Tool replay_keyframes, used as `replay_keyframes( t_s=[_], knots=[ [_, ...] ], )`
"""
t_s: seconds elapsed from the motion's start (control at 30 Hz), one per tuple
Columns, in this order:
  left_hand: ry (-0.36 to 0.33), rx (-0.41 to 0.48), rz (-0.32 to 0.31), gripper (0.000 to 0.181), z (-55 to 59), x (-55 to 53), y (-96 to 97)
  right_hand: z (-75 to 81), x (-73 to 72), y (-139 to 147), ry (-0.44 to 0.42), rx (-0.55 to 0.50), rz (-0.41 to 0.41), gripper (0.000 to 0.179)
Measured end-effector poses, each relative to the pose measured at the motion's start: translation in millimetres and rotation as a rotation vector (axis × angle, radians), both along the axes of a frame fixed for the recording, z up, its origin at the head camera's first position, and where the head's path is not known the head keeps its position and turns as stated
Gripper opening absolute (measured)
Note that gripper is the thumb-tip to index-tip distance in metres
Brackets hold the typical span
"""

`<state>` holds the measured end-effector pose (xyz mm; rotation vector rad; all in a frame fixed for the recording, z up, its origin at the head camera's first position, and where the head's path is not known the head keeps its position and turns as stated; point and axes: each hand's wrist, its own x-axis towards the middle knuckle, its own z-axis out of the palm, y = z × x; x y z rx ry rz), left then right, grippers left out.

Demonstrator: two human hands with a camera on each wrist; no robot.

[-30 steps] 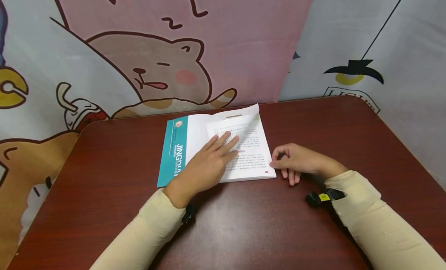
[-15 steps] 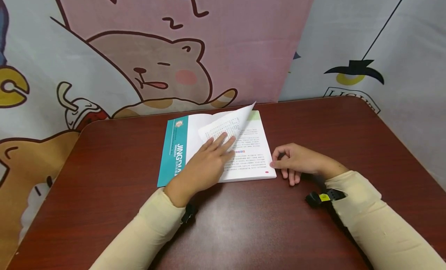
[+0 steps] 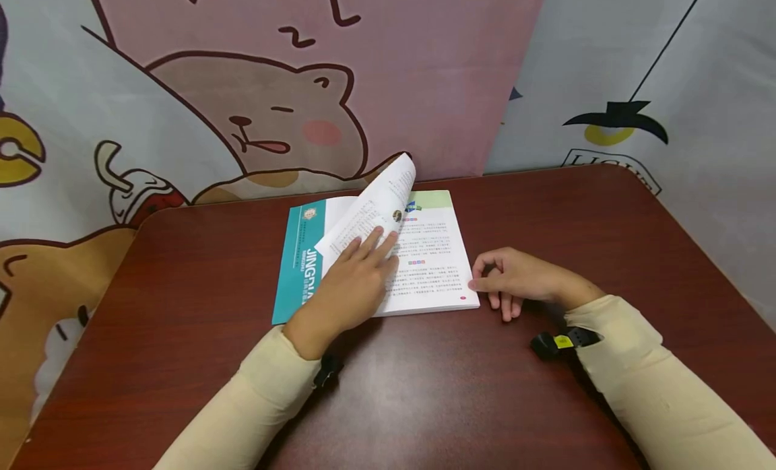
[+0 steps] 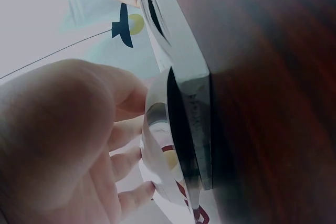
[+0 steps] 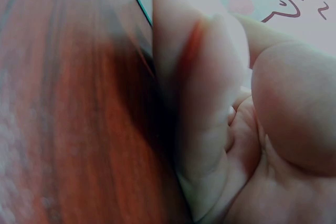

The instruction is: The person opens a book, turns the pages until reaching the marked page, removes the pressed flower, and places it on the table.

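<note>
Book: lying open on the reddish-brown table [image 3: 412, 403], close to its far edge. The book [image 3: 433, 281] has a teal strip [image 3: 286, 275] down its left side with big white "JING..." lettering, and the page on the right has a green band [image 3: 433, 198] across the top.

Raised page: the raised page [image 3: 364, 217] slants up off the book, its far corner sticking up in front of the wall. Small print on it, plus a little round picture (too tiny for me to make out).

Left hand: my left hand [image 3: 348, 281] lies across the middle of the book, fingers spread and fairly straight, tips on the raised page. Not gripping anything; from the wrist view the sheet bows away under my fingertips.

Right hand: my right hand [image 3: 524, 278] is at the book's right edge, just above the near corner, thumb and index finger pinching it there. Other fingers hang loosely curled by the table.

Sleeves: cream sleeves [image 3: 624, 349] on both arms, a black strap [image 3: 582, 337] with a yellow tag at my right wrist.

Backdrop: cartoon wall cloth [image 3: 442, 86] with a sleeping bear [image 3: 267, 120].
</note>
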<state>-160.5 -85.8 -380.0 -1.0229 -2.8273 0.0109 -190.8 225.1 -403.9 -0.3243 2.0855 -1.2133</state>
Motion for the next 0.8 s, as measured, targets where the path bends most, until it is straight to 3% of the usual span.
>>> replay_keyframes(
  t_s=[0.27, 0.8],
  knots=[
    [0.045, -0.052, 0.096, 0.047, -2.2, 0.4, -3.7, -0.3, 0.2, -1.2, -0.007, 0.001, -0.007, 0.028],
    [-0.134, -0.047, 0.142, 0.051, 3.1, 2.0, -2.9, 1.8, -0.4, -0.8, 0.003, 0.017, -0.012, 0.029]
  ],
)
